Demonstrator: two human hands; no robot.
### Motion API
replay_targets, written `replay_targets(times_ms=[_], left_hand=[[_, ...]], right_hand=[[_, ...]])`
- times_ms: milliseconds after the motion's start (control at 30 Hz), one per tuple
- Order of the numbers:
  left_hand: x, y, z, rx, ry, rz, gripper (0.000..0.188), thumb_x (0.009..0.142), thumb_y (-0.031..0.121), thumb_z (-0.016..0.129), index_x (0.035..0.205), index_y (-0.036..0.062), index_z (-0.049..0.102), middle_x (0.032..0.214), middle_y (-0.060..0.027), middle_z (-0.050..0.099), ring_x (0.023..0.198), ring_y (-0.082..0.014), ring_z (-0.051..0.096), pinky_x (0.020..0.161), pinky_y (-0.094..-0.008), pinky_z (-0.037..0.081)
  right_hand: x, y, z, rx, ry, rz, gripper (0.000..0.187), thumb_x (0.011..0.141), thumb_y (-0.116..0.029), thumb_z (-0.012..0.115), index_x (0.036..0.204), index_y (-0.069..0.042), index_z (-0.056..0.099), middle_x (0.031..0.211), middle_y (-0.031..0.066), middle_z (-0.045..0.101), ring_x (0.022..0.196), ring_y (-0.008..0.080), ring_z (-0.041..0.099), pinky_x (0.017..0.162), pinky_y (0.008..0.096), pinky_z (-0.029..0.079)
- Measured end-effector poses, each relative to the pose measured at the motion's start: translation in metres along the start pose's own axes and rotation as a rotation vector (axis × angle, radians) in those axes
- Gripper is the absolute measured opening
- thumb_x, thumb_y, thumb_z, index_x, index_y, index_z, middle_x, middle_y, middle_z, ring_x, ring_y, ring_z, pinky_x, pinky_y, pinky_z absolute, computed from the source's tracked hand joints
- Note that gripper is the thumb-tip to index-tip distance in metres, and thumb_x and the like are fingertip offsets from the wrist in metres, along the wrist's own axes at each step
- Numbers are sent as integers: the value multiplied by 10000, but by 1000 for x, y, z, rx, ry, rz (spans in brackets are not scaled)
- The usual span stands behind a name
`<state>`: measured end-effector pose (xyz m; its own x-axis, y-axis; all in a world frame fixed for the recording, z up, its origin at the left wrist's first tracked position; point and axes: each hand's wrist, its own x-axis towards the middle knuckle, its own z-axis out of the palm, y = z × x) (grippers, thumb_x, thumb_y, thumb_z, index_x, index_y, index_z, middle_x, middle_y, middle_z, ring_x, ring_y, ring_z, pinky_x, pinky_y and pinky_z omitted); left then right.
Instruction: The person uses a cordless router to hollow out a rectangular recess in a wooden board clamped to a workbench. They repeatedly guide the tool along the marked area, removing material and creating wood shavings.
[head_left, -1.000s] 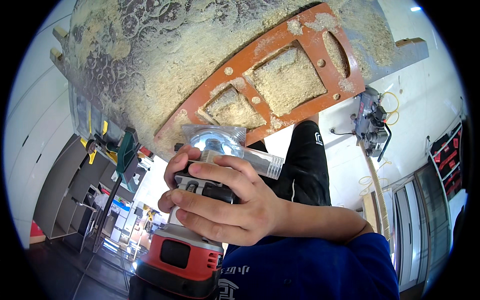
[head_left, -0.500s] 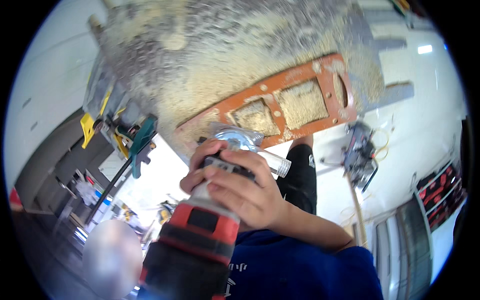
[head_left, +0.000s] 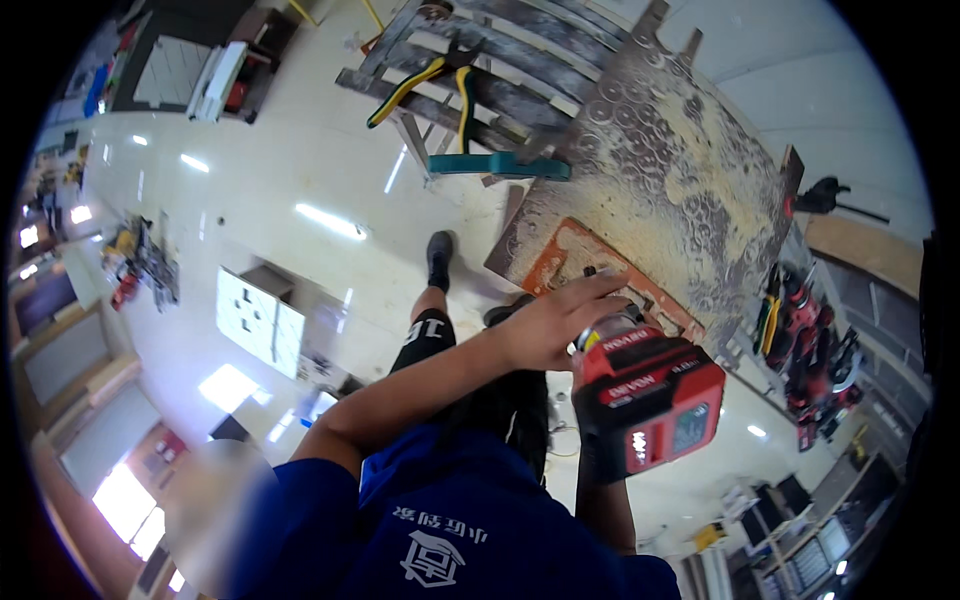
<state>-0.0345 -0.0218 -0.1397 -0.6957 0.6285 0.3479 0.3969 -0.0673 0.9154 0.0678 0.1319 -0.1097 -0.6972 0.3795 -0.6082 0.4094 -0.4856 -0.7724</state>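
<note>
A red-and-black cordless router (head_left: 650, 390) is over the near end of the table, its battery end toward me. My left hand (head_left: 560, 320) reaches across from the left, its fingers closed round the router's front part. My right forearm rises behind the router's battery; the right hand is hidden by it. Under the router's front lies an orange template (head_left: 548, 268) with cut-out openings, dusted with sawdust and partly covered by my hand. The router's base and bit are hidden. The template rests on a dark ring-patterned tabletop (head_left: 640, 130) strewn with sawdust.
Left of the tabletop, a slatted stand (head_left: 520, 50) carries a plier-like tool (head_left: 466, 100) with yellow-green handles and a teal clamp (head_left: 500, 165). Black-and-red power tools (head_left: 810, 330) sit at the right. A cabinet (head_left: 262, 315) stands on the shiny floor at left.
The view has turned, so the table now appears at upper right. The router sits farther right in view, and my right hand, gripping its front earlier, is now hidden behind it.
</note>
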Motion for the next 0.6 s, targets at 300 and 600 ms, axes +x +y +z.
replay_targets(times_ms=[300,600], left_hand=[[-18,14,30,3,274,-156,666,743,100,751,1349,24,485,1464,-227,457,1355,-418,459,1138,-526,367],[-15,3,33,46,294,-143,664,707,94,741,1321,27,499,1374,-210,519,1261,-411,524,1055,-509,436]], right_hand=[[-21,-5,4,-887,-40,-629,881,770,-243,798,1451,22,306,1338,200,472,1283,307,499,1074,418,430],[-28,-25,28,-1114,12,-544,904,776,-334,850,1419,54,348,1315,206,488,1216,310,530,1015,407,452]])
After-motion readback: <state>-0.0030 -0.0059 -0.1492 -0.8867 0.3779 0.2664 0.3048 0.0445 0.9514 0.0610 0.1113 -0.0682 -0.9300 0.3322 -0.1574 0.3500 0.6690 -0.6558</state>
